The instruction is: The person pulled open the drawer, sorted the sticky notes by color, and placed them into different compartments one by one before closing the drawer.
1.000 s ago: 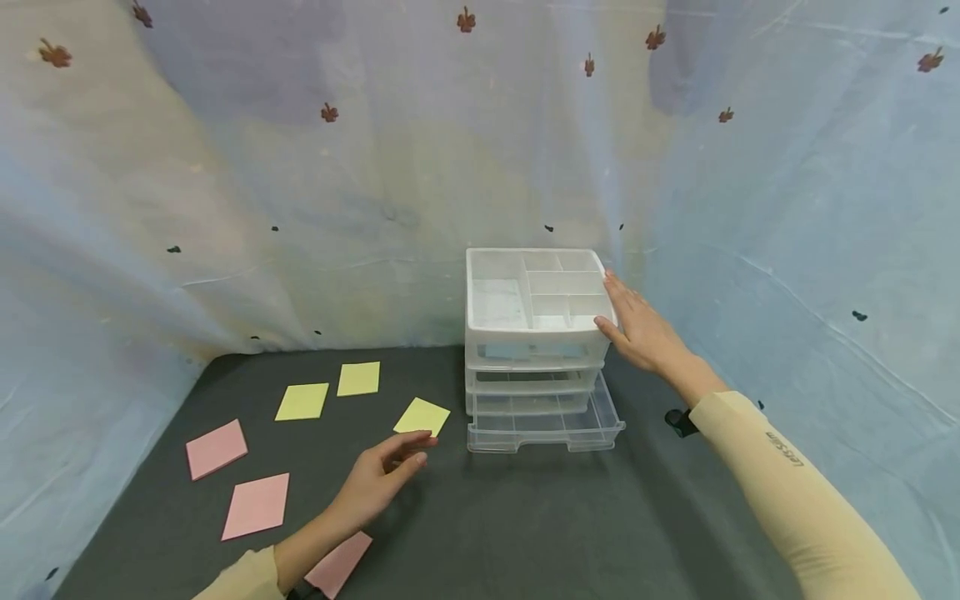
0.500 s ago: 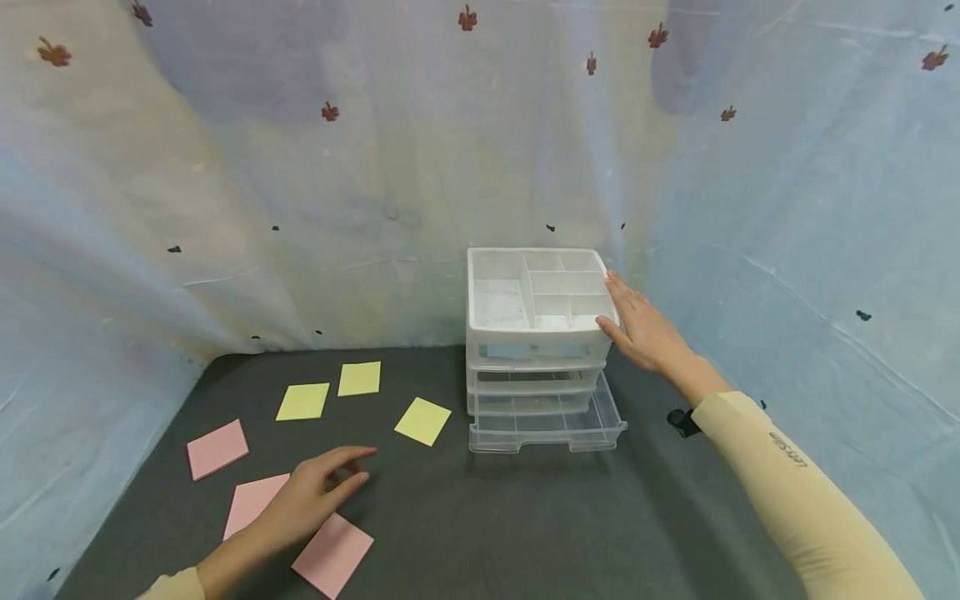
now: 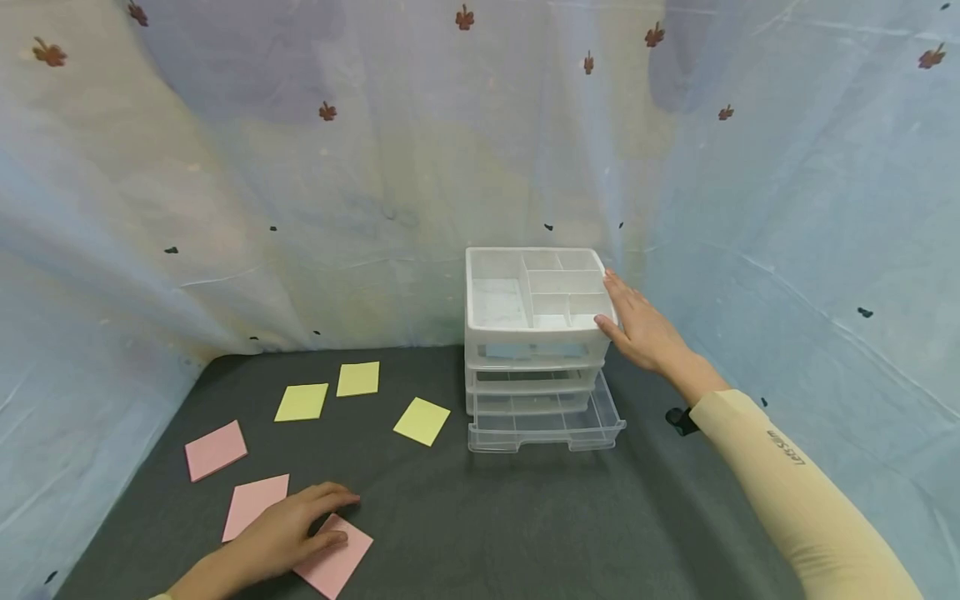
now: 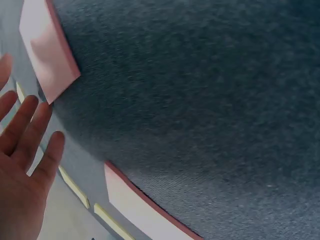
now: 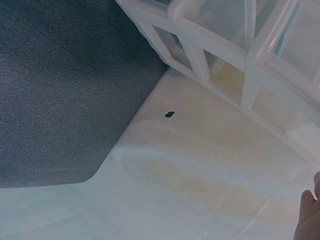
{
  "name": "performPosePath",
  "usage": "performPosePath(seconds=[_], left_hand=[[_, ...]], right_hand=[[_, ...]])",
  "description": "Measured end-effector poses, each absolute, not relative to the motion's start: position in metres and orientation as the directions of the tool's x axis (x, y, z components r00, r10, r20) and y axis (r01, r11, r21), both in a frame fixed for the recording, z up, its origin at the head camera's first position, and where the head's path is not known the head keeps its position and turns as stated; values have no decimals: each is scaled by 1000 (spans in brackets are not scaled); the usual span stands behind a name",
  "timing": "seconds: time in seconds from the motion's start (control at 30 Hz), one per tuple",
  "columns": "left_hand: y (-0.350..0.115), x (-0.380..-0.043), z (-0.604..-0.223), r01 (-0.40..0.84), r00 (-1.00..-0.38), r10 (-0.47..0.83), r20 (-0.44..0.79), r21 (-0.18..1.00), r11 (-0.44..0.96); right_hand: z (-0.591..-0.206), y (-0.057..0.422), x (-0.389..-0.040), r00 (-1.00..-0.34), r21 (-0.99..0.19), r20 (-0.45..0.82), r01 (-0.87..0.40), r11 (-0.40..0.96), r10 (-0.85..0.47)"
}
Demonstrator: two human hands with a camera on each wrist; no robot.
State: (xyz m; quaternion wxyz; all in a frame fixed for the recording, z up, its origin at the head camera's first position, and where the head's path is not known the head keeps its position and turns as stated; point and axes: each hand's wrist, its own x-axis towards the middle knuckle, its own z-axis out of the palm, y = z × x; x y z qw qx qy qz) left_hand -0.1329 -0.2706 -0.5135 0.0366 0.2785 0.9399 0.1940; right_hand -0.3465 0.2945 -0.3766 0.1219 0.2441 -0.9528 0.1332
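Observation:
My left hand [image 3: 279, 531], fingers loosely spread, is low over the nearest pink sticky note pad [image 3: 343, 560], its thumb overlapping the pad. In the left wrist view the fingertips [image 4: 57, 142] are spread beside a pink pad [image 4: 52, 55], with nothing between them. My right hand [image 3: 643, 332] rests with extended fingers against the right top edge of a white plastic drawer organizer [image 3: 536, 335]. The organizer's clear bottom drawer [image 3: 551, 439] is pulled out toward me, with bare dividers inside. Only a bit of the right hand [image 5: 307, 210] shows beside the organizer frame [image 5: 225, 57] in the right wrist view.
Two more pink pads, one [image 3: 216, 451] farther left and one [image 3: 251, 500] partly behind the left hand, lie on the dark table [image 3: 540, 533]. Yellow sticky notes lie behind them: one left [image 3: 302, 402], one back [image 3: 358, 379], one near the organizer [image 3: 422, 421]. Patterned curtains [image 3: 420, 167] enclose the table.
My left hand has moved left and toward me, from beside the yellow note near the organizer to over the nearest pink pad. The right hand has stayed on the organizer.

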Motion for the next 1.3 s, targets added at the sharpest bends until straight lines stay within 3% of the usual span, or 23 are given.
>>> performPosePath(seconds=[0.5,0.83,1.1,1.3], left_hand=[[-283,-139,-528,620,-757,647,88,407,671],[-282,-142,-526,503,-809,588,-18,498,706],[-282,-141,-531,519,-808,587,57,541,662],[-282,-139,-528,463,-827,560,44,617,636]], right_hand=[[-374,294,-347,-852,-190,287,-499,846,-438],[-374,293,-345,-853,-188,285,-496,848,-436],[-373,292,-344,-852,-187,285,-499,846,-439],[-373,293,-344,-849,-183,288,-503,845,-443]])
